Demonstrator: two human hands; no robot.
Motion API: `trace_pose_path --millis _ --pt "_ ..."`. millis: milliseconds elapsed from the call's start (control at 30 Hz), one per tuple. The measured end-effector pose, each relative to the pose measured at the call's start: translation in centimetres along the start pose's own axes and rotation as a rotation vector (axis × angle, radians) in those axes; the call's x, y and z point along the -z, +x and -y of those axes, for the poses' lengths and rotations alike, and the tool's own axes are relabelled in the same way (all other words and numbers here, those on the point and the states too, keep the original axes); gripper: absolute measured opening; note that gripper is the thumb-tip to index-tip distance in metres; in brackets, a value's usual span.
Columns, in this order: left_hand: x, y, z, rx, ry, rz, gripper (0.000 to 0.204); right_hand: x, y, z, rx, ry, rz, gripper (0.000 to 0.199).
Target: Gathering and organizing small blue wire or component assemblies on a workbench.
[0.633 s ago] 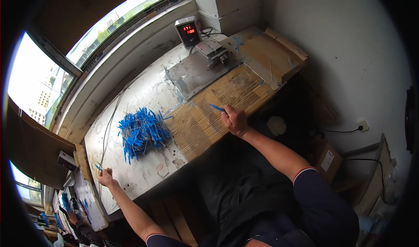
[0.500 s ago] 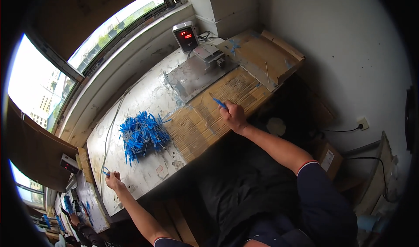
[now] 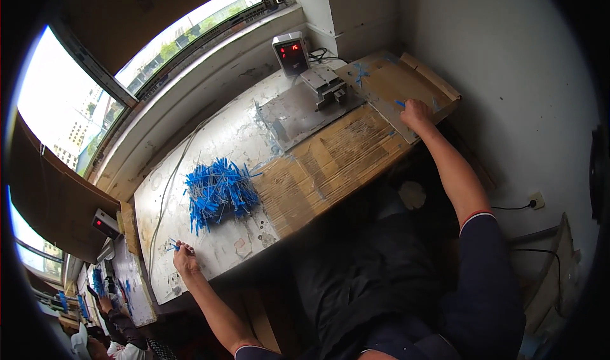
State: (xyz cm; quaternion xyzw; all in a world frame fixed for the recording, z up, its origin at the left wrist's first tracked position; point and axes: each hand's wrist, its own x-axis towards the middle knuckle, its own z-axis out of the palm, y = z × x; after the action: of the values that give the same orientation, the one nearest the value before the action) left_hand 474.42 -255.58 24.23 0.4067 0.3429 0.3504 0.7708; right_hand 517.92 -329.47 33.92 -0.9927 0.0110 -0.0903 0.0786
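My left hand (image 3: 185, 258) is closed near the front left edge of the table, with small blue sleeved wires (image 3: 174, 246) pinched in its fingertips. My right hand (image 3: 417, 113) is closed over the cardboard at the table's far right end. Out of its fingers sticks the end of a slim blue piece (image 3: 400, 104); the rest of it is hidden in the grip. Between the hands, nearer the left one, lies a heaped pile of blue sleeved wires (image 3: 222, 191) with thin silvery ends pointing every way.
A small metal fixture (image 3: 324, 82) sits on a metal plate (image 3: 305, 118), beside a box with a red-lit display (image 3: 291, 54). Worn cardboard (image 3: 330, 156) covers the table's right front. A cable (image 3: 171, 172) runs along the back left. Another person (image 3: 121, 328) works at the lower left.
My right hand has moved right and away from me, from the worn cardboard's middle to the far right sheet, still holding the blue piece. My left hand stays near the left edge. The display digits changed.
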Motion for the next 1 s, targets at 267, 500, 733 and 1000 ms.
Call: trace_pose_path --millis 267,500,733,1000 --pt "-2.4 -2.3 1.1 -0.007 -0.047 0.103 0.017 -0.2 1.3 -0.3 -0.095 0.052 0.108 0.022" --pt "-7.1 -6.7 0.8 -0.09 -0.067 0.064 0.016 0.3 0.9 0.5 -0.066 0.045 0.132 0.025" --pt "-13.9 -12.4 3.4 -0.007 -0.039 0.217 0.014 -0.7 0.5 2.1 -0.089 0.193 0.057 0.03" --pt "-21.4 -18.5 5.4 0.008 -0.014 0.323 0.014 -0.5 0.7 -0.6 -0.04 0.192 0.076 0.023"
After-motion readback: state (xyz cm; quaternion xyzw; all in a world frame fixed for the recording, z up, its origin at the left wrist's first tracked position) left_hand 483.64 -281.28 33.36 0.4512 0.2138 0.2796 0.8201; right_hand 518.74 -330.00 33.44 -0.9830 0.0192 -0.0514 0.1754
